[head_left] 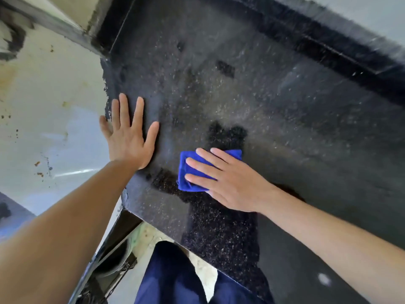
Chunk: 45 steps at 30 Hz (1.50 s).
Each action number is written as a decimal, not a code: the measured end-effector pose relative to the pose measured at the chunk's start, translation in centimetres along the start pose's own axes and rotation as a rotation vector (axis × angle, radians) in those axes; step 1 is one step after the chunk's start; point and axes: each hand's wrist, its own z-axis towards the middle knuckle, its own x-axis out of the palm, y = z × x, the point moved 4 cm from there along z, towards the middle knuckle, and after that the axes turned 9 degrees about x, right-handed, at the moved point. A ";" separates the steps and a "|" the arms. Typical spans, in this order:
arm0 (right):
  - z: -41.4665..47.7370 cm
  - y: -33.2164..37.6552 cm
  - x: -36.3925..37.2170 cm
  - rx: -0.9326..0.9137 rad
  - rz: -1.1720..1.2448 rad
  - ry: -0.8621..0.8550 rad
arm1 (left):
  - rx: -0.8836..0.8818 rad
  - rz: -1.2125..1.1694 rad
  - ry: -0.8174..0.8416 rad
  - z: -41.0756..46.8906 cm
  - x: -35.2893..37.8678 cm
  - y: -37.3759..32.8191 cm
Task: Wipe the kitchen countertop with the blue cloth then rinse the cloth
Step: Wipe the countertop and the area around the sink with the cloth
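Blue cloth [192, 172] is folded into a small pad, lying flat on the dark speckled countertop [285, 119], near the front edge and towards the counter's left end.

Right hand [228, 183] is on top of it: palm down, fingers straight and slightly apart, pressing the pad onto the stone. No pinch, no fist, just flat pressure.

Left hand [129, 137] is beside it, apart from the cloth, fingers spread wide, palm flat on the counter right at the left edge. Looks like bracing, holds nothing.

Progress, my read: mid-wipe, first half of the task. Surface is patchy: some darker, cleaner-looking blotches just above the cloth and near the front edge, dull greyish film over most of the rest, back strip by the wall [383, 16] included. Can't say for sure whether the dark areas are wiped or shadow. So plenty of counter left to cover.

Rinse not started: no sink or tap in view. Below the counter only the person's dark blue trousers [175, 277] and pale floor [54, 106], some brown spots on it.
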 end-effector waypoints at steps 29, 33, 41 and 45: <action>17.1 -15.5 -7.6 1.273 0.149 -0.236 | 0.364 0.024 0.126 6.8 -4.9 7.2; 28.5 -12.0 -9.8 1.024 0.099 -0.270 | 0.359 0.042 0.150 7.2 -4.5 7.0; 23.9 -12.5 -8.3 0.598 0.026 -0.171 | 0.370 -0.017 0.101 7.0 -4.3 7.2; 22.9 -16.4 -9.7 0.794 -0.021 -0.130 | 0.378 -0.019 0.135 7.1 -4.0 7.1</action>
